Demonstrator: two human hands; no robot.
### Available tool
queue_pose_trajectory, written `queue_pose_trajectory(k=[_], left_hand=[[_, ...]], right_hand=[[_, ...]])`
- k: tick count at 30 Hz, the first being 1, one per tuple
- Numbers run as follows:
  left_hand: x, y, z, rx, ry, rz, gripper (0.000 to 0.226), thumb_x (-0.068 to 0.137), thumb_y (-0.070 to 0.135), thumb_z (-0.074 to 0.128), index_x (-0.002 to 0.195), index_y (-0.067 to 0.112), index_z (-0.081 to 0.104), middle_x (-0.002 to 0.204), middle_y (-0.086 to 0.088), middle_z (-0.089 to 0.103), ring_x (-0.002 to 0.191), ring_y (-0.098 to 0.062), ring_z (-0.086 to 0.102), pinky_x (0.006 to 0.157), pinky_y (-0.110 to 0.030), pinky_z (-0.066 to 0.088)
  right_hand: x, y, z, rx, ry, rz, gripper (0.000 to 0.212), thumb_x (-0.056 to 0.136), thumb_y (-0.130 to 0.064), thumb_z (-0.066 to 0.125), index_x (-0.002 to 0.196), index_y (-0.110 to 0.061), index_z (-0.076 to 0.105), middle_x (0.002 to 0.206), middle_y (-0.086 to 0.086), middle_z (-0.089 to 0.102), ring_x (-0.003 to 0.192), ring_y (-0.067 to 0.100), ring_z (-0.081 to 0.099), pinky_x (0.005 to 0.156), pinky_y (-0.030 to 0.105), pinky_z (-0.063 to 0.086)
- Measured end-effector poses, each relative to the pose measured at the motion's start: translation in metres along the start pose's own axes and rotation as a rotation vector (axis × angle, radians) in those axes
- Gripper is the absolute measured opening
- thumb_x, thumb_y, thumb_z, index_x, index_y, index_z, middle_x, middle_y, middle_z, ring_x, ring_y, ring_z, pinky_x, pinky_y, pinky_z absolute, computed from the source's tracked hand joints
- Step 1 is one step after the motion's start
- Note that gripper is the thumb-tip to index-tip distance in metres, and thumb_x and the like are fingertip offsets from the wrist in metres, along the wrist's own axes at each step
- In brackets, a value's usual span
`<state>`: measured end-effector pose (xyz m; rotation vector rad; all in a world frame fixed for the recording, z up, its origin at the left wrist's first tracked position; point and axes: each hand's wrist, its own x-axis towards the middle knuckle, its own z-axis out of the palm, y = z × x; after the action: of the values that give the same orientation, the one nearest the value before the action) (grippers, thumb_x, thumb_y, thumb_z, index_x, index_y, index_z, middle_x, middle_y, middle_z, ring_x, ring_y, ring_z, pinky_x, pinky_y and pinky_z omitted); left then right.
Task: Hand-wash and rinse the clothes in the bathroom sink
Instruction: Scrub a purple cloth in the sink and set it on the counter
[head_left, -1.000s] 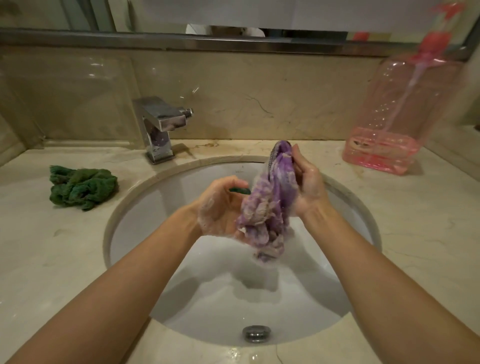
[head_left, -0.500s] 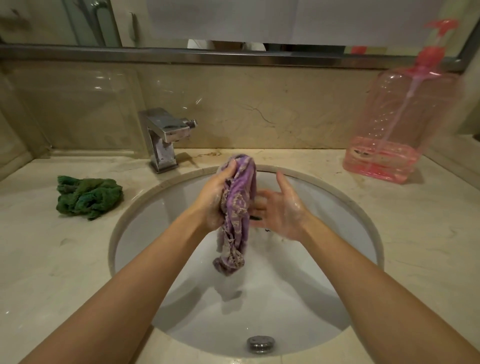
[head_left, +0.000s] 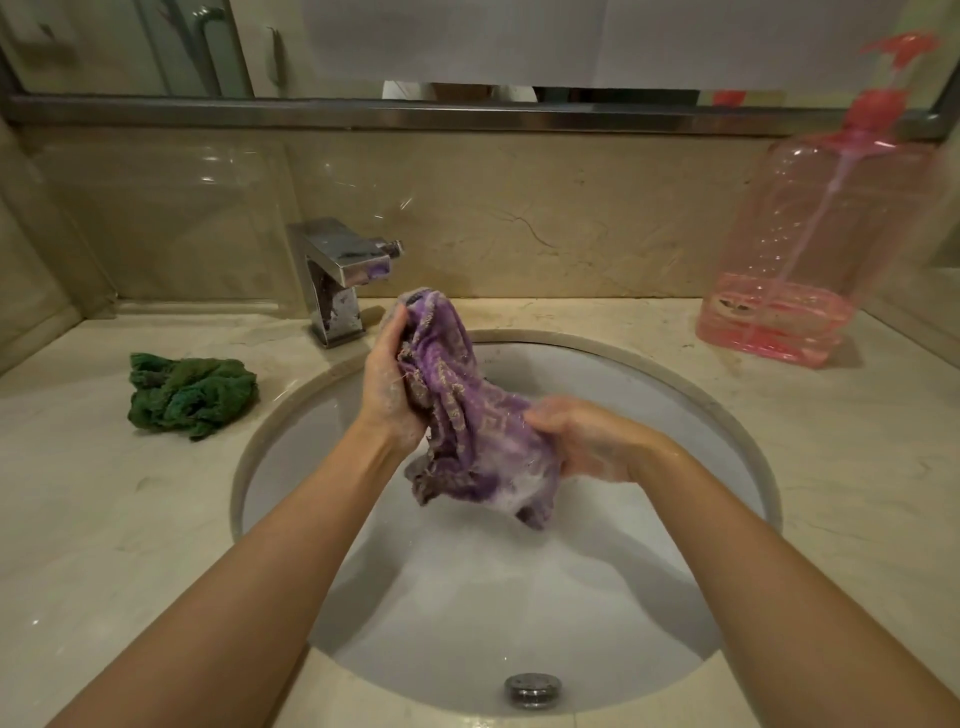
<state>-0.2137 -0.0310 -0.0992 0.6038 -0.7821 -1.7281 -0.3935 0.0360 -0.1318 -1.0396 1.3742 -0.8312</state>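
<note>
Purple cloth (head_left: 457, 415) slants from upper-left to lower-right.

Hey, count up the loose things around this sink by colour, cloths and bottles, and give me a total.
Purple: 1, the soapy cloth gripped by the left hand and right hand
Green: 1, the bunched cloth on the counter
Pink: 1, the pump bottle
Total: 3

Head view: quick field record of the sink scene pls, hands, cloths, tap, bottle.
left hand: grips the purple cloth's upper end
right hand: grips its lower part
purple cloth: soapy, held over the sink
green cloth: bunched on the counter, left of the sink
tap: no water visibly running
pink pump bottle: back right, nearly empty
</note>
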Motion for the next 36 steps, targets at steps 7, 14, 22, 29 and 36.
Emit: queue_pose_trajectory(k=[7,14,22,29,36], left_hand=[[0.000,-0.004,0.000,0.262,-0.025,-0.052,0.049,0.099,0.046,0.042,0.074,0.016,0.072,0.077,-0.005,0.073,0.078,-0.020,0.070,0.078,-0.033,0.054],[-0.004,-0.006,0.000,0.470,0.021,-0.207,0.059,0.090,0.067,0.041,0.101,0.015,0.065,0.091,-0.010,0.075,0.088,-0.025,0.070,0.083,-0.038,0.050],[0.001,-0.021,-0.009,1.006,-0.010,-0.268,0.045,0.087,0.047,0.065,0.111,0.009,0.062,0.100,-0.011,0.070,0.095,-0.026,0.067,0.097,-0.042,0.050],[-0.003,-0.021,-0.008,1.183,-0.238,-0.563,0.039,0.083,0.054,0.066,0.092,0.016,0.068,0.093,-0.003,0.072,0.088,-0.020,0.067,0.087,-0.031,0.052],[-0.003,-0.016,-0.002,0.899,-0.102,-0.306,0.022,0.087,0.030,0.070,0.082,0.013,0.058,0.076,-0.006,0.067,0.069,-0.018,0.065,0.073,-0.029,0.054]], right_hand=[[-0.002,-0.007,-0.007,0.148,0.517,-0.249,0.021,0.100,-0.025,0.049,0.117,-0.017,0.061,0.100,-0.007,0.065,0.088,0.009,0.061,0.079,0.022,0.047],[-0.002,-0.010,-0.003,0.353,0.589,-0.361,0.013,0.102,-0.027,0.045,0.106,-0.025,0.057,0.093,-0.001,0.069,0.077,0.009,0.068,0.068,0.024,0.057],[-0.001,-0.012,0.000,0.360,0.641,-0.372,0.017,0.103,-0.023,0.043,0.109,-0.021,0.059,0.101,0.004,0.067,0.088,0.016,0.066,0.078,0.027,0.054],[-0.003,-0.011,0.011,0.181,0.640,-0.418,0.024,0.103,-0.019,0.044,0.087,-0.027,0.060,0.087,-0.001,0.066,0.075,0.007,0.063,0.069,0.018,0.052],[-0.005,-0.017,0.010,0.001,0.921,-0.478,0.019,0.100,-0.025,0.050,0.088,-0.018,0.063,0.083,-0.002,0.065,0.082,0.016,0.061,0.069,0.024,0.046]])
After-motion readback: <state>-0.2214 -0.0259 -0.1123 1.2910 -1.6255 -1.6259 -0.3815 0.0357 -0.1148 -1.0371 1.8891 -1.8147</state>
